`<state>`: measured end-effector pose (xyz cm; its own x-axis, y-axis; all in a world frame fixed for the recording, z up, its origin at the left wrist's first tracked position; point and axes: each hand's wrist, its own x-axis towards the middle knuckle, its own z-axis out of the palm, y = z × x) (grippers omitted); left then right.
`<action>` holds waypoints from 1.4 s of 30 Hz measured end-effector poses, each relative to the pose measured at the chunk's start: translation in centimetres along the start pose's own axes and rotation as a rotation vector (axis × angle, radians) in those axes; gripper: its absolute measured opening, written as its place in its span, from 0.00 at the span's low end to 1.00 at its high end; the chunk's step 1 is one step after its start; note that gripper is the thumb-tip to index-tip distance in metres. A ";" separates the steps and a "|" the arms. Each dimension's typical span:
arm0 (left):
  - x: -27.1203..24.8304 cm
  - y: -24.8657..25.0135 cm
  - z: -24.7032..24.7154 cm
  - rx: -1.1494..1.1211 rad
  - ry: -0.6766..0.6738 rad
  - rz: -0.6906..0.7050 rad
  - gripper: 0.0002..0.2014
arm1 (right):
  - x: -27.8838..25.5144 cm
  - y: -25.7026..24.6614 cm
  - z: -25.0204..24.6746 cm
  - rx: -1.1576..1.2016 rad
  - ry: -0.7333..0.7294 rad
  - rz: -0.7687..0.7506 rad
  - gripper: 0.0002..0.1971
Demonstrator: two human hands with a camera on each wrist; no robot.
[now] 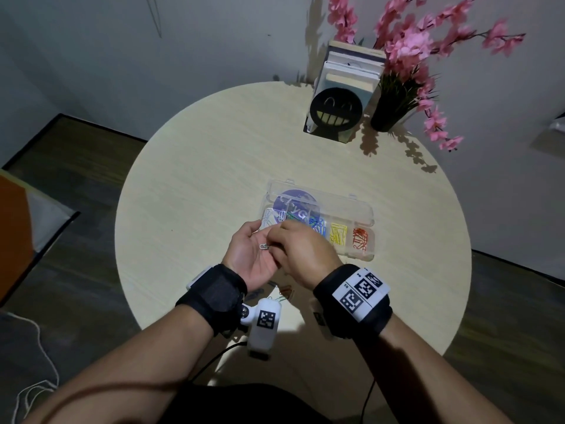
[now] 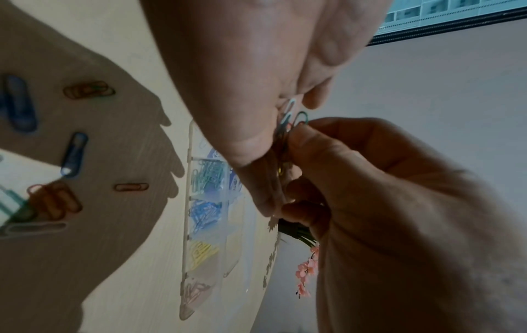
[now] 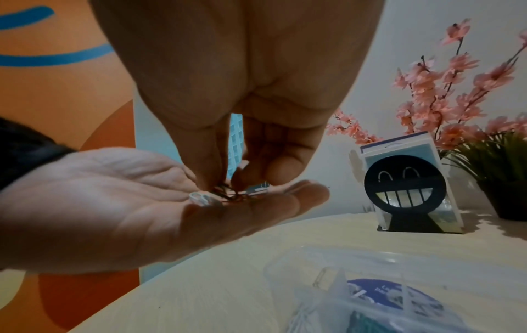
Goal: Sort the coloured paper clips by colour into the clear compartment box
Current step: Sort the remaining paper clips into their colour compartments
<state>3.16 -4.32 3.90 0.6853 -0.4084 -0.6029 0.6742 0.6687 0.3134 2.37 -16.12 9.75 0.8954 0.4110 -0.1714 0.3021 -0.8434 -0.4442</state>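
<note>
I have both hands raised above the round table (image 1: pixel 189 166), meeting just at the 6 o'clock side of the clear compartment box (image 1: pixel 360 209). My left hand (image 1: pixel 249 255) lies palm up, fingers relaxed and only gently cupped, carrying a small bunch of paper clips (image 3: pixel 225 195) at the base of its fingers; a white clip (image 1: pixel 264 246) sits at the 9 o'clock edge of that bunch. My right hand (image 1: pixel 301 254) comes in from 3 o'clock, knuckles up, with thumb and forefinger pressed together on the clips in the left palm; the right wrist view shows those fingertips (image 3: pixel 211 173) closed onto the bunch, though I cannot tell which single clip they have. The box lies open, its lid folded back toward 12 o'clock, and its compartments run from 9 to 3 o'clock with white clips (image 1: pixel 269 217), green clips (image 1: pixel 292 217), blue clips (image 1: pixel 316 226), yellow clips (image 1: pixel 337 234) and red clips (image 1: pixel 360 238). More loose clips (image 1: pixel 286 293) lie on the table toward 6 o'clock, under my wrists; the left wrist view shows blue and orange ones among them. At 1 o'clock, well apart from the box, stand a smiley bookend (image 1: pixel 335 113) holding books and a dark vase of pink flowers (image 1: pixel 406 47).
</note>
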 end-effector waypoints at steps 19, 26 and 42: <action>0.5 0.8 0.6 0.015 0.030 0.012 0.28 | 0.0 0.4 0.1 -0.040 -0.061 -0.025 0.12; 0.5 0.3 0.6 0.011 0.032 -0.002 0.28 | 0.2 0.5 -0.2 -0.104 -0.097 -0.004 0.11; -0.3 0.5 1.4 -0.045 -0.011 -0.003 0.26 | -0.2 0.5 -0.6 0.122 -0.042 0.040 0.13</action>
<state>3.68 -4.72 5.28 0.6866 -0.4166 -0.5958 0.6632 0.6946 0.2787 2.53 -16.84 10.06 0.8906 0.3942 -0.2269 0.2219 -0.8120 -0.5399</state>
